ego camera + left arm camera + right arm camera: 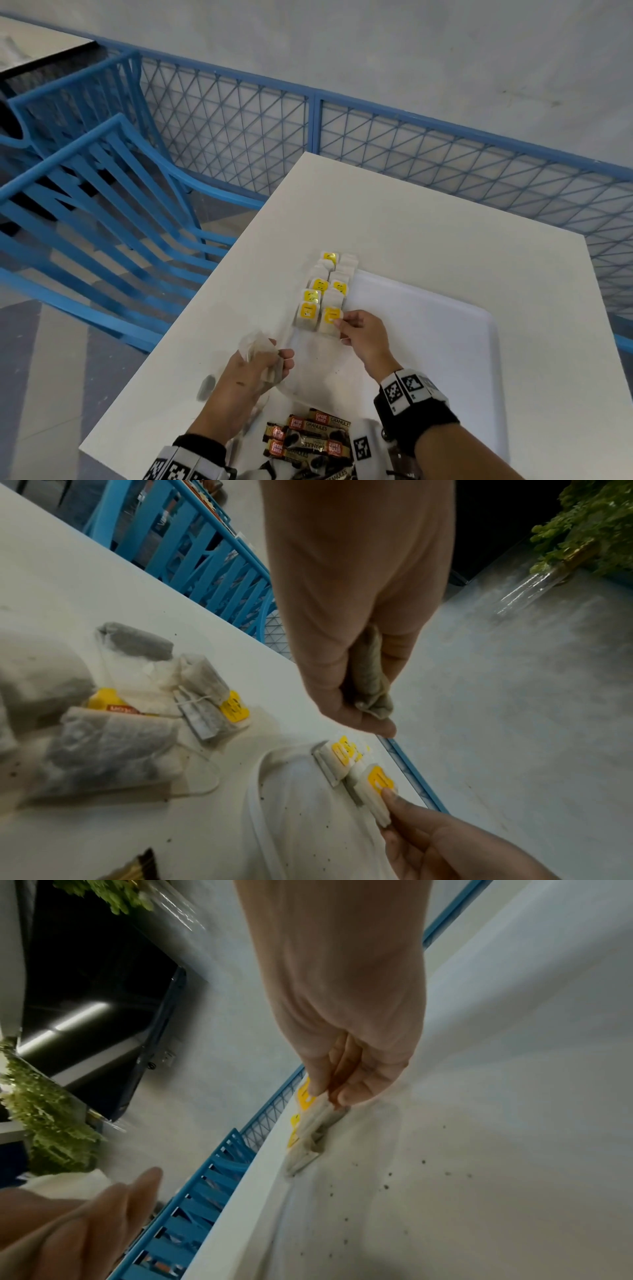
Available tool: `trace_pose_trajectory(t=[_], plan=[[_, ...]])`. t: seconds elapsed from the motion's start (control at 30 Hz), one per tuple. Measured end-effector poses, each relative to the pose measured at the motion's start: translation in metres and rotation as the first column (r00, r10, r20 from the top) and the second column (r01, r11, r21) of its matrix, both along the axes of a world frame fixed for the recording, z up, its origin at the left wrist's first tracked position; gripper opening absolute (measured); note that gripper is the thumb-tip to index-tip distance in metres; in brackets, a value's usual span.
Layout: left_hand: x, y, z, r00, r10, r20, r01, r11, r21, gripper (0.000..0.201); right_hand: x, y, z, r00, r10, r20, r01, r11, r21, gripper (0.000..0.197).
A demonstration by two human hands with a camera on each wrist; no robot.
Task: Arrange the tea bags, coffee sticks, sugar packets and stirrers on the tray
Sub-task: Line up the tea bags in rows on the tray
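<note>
Left hand (250,373) clutches loose tea bags (371,680) over the surface (394,219); strings could snag and spill the bunch. Right hand (363,330) pinches a tea bag (329,320) at the row's near end on the tray (445,342); a nudge could topple the neighbours. Coffee sticks (310,438) are off-tray.

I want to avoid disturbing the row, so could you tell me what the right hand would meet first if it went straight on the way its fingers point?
Probably the yellow-tagged tea bag that the right hand already pinches.
</note>
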State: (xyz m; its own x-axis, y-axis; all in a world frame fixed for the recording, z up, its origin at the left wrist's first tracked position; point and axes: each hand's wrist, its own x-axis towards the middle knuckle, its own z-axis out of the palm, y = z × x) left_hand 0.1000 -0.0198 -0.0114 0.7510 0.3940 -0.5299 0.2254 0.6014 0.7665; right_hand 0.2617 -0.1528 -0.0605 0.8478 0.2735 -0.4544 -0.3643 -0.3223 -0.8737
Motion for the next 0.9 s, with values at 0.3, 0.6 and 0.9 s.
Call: trace_pose_trajectory(t=[0.3, 0.6, 0.9], plan=[[-0.002, 0.003, 0.001, 1.000, -0.023, -0.007, 0.024, 0.999, 0.031, 0.028, 0.006, 0.016, -0.011, 0.994, -0.022, 0.105, 0.035, 0.992, -0.118, 0.019], [0.003, 0.000, 0.008, 0.999, -0.035, 0.011, 0.035, 0.997, -0.069, 0.034, -0.007, 0.015, 0.008, 0.959, 0.058, 0.278, -0.012, 0.986, -0.166, 0.016], [0.007, -0.006, 0.011, 0.998, -0.054, 0.035, 0.060, 0.978, -0.199, 0.038, -0.059, 0.002, 0.054, 0.833, 0.481, 0.273, -0.494, 0.869, -0.026, 0.021]])
